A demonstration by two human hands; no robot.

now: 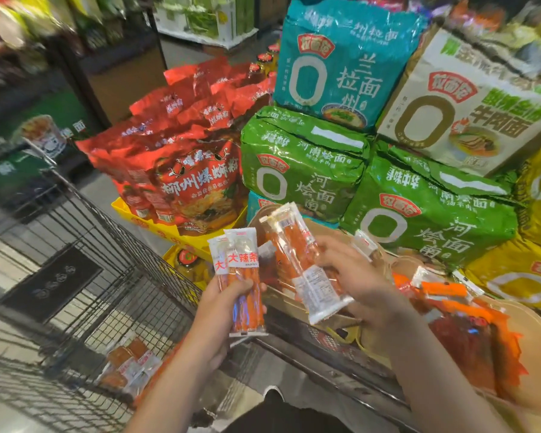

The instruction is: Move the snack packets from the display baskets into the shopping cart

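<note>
My left hand (222,303) grips two clear snack packets (242,276) of orange-red sticks, upright, above the cart's right edge. My right hand (350,273) holds another long packet (297,260) of the same snack, tilted, over a tan display basket (525,332). More orange packets (444,292) lie in that basket at the right. The black wire shopping cart (113,276) stands at the lower left, with several snack packets (128,367) lying on its bottom.
Big noodle multipacks, green (300,164), teal (341,64) and beige (469,104), are stacked behind the baskets. Red noodle bags (181,170) fill a yellow tray (156,226) at centre. Shelves line the back left. Floor shows beyond the cart.
</note>
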